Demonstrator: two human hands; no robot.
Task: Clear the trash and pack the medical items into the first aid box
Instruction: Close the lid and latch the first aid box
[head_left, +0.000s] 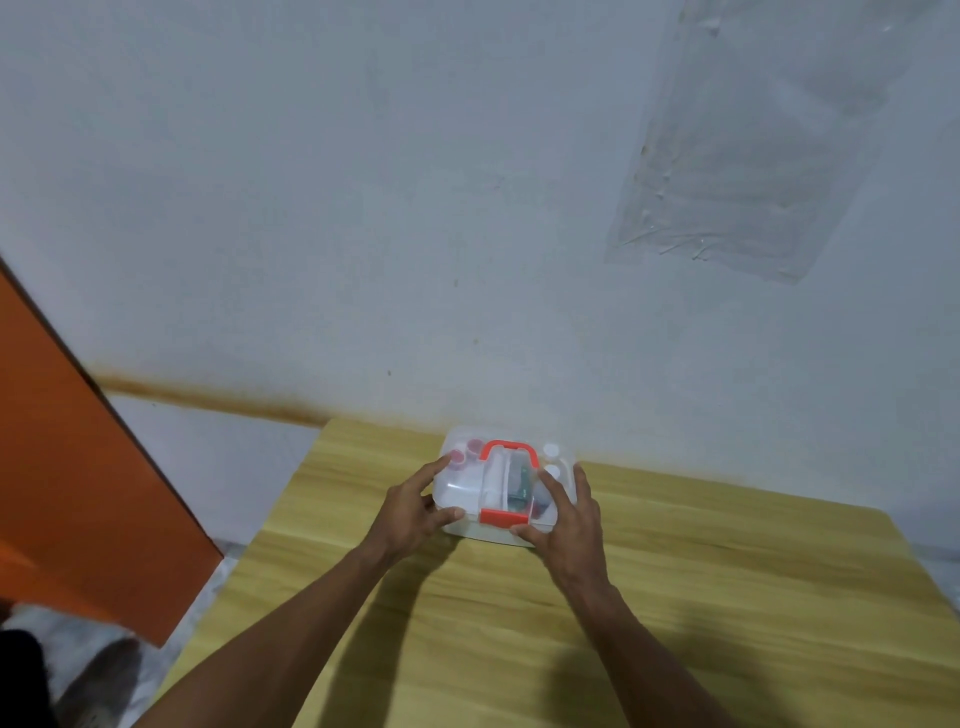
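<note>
A clear plastic first aid box (462, 488) with a red handle (508, 450) and a red front latch (503, 517) stands on the wooden table (675, 597) near the wall, its lid down. Through the lid I make out red-capped bottles, white caps and a green item inside. My left hand (415, 506) holds the box's left side, fingers on the lid and thumb at the front edge. My right hand (569, 519) holds the right side, fingers spread over the lid and thumb by the latch.
A white wall (363, 208) rises right behind the box, with a clear plastic sheet (737, 171) taped to it. An orange panel (62, 467) stands to the left of the table. The floor shows at lower left.
</note>
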